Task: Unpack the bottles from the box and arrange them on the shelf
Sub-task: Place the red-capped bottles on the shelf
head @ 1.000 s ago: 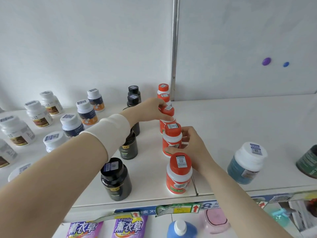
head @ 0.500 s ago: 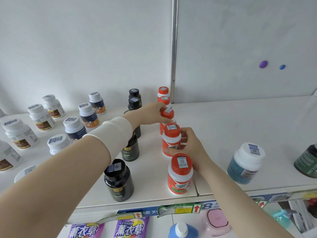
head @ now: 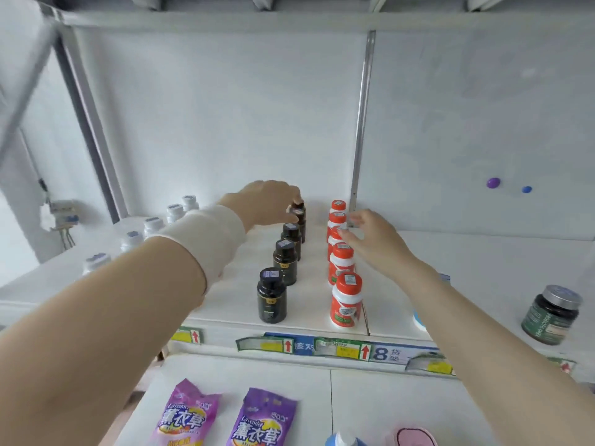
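A row of black bottles (head: 285, 262) runs front to back on the white shelf (head: 467, 268). Right of it stands a row of orange-capped bottles (head: 345, 300). My left hand (head: 265, 202) reaches to the back of the black row, its fingers curled over the rearmost black bottle (head: 300, 217). My right hand (head: 370, 235) hovers beside the orange row with fingers loosely spread, the thumb tip touching the cap of the third orange bottle (head: 335, 235). No box is in view.
Several white-capped bottles (head: 153, 223) stand in lines at the left, partly hidden by my left arm. A dark green jar (head: 551, 317) sits at the right front edge. Price tags (head: 341, 347) line the shelf lip. Two purple lavender packs (head: 260, 420) lie on the lower shelf.
My left hand left the orange row and moved to the back of the black row. My right hand let go of the second orange bottle and slid further back. The camera tilted up.
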{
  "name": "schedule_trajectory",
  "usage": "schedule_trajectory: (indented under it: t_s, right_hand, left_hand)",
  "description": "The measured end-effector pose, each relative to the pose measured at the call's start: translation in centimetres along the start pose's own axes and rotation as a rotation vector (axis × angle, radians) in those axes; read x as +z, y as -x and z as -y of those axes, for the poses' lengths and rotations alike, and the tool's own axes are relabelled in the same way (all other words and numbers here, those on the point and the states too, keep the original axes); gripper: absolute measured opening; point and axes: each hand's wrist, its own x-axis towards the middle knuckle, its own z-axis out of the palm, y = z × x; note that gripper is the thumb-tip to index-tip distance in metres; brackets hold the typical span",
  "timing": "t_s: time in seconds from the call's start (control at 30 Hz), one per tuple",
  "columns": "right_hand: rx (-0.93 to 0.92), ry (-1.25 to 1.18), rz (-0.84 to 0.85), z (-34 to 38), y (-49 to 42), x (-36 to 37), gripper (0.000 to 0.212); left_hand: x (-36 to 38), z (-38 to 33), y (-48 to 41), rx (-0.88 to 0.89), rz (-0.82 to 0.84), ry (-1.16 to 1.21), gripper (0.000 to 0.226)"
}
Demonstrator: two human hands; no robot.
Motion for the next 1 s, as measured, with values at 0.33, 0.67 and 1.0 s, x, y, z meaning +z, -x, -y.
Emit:
schedule_trajectory:
  t_s: [0.33, 0.67, 1.0]
  right_hand:
    - [-0.426, 0.374, 0.125, 13.1, 8.0, 8.6, 0.039]
    - [-0.831, 0.476, 0.241, 31.9, 11.8, 25.3, 0.043]
    - [-1.079, 0.543, 0.503, 47.5, 18.3, 49.7, 0.039]
  left_hand:
    - [-0.8, 6.5, 19.3, -0.171, -0.002, -0.56, 0.039]
    - [1.3, 22.9, 38.1, -0.446, 0.191, -0.709, 0.042]
    - [10.7, 42.4, 58.0, -0.676, 0.447, -0.59, 0.034]
